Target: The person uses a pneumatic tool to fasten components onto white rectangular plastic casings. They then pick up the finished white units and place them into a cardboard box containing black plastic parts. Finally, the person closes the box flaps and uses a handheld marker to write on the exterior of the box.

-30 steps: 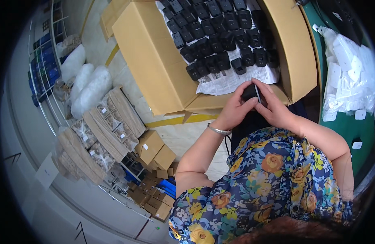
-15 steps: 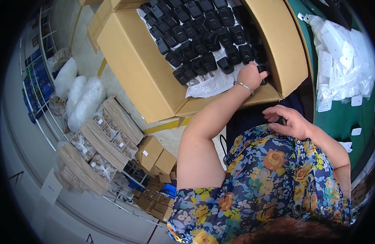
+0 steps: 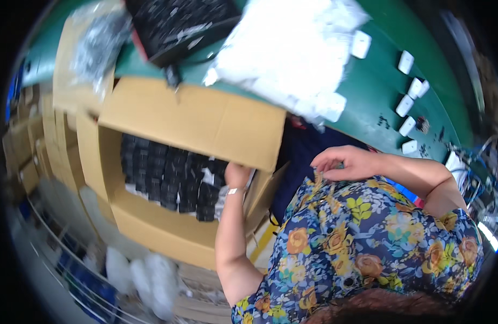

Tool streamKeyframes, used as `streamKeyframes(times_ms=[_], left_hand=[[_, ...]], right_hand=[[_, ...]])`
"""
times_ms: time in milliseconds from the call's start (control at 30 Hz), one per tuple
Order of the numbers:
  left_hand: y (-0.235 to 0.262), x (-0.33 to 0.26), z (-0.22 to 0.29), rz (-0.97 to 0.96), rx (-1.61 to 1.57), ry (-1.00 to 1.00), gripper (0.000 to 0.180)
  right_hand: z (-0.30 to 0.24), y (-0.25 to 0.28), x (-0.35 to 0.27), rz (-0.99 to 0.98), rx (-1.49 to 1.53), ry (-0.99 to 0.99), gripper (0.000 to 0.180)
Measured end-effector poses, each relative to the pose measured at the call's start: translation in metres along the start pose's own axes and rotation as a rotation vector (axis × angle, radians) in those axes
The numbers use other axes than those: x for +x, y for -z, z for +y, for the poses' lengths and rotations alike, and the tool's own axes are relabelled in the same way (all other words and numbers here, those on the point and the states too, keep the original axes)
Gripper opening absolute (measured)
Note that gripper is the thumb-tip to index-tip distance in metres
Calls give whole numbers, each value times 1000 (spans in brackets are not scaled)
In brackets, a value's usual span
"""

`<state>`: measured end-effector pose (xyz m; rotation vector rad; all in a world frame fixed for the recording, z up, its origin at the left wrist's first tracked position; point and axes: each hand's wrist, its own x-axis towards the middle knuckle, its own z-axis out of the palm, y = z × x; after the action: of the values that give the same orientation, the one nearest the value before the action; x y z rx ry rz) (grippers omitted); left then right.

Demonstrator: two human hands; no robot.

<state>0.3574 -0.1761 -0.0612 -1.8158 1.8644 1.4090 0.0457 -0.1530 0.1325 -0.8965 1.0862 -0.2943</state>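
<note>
A green worktable (image 3: 378, 92) stands beside stacked cardboard boxes (image 3: 38, 146).

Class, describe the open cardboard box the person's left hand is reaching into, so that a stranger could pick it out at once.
Start at the green table at the top. Against its near edge stands the big open cardboard box, with the left hand inside. Unlike the smaller stacked cartons at the left edge, it shows rows of small black items.

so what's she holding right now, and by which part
Cannot be told. The left hand reaches into the cardboard box of black parts, its fingers hidden by the flap; the right hand shows nothing clear.
</note>
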Motion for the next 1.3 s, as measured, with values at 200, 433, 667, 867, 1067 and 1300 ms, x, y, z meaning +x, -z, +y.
streamKeyframes(times_ms=[200,433,667,867,1067,1300], left_hand=[[123,-77,86,649,-439,-68,10],[81,10,277,202,-114,-857,59],[-10,104,361,254,434,-668,59],[-29,98,331,172,560,-871,29],[-6,74,298,158,-273,-737,43],[125,-54,161,-331,-1294,-483,46]], right_hand=[[73,117,-112,1188,-104,-2,24],[86,181,-50,1669,-765,-250,65],[86,222,-28,1263,-704,-564,56],[110,198,-30,1348,-677,-206,49],[35,127,-20,791,1064,395,63],[-11,63,32,164,1017,307,87]])
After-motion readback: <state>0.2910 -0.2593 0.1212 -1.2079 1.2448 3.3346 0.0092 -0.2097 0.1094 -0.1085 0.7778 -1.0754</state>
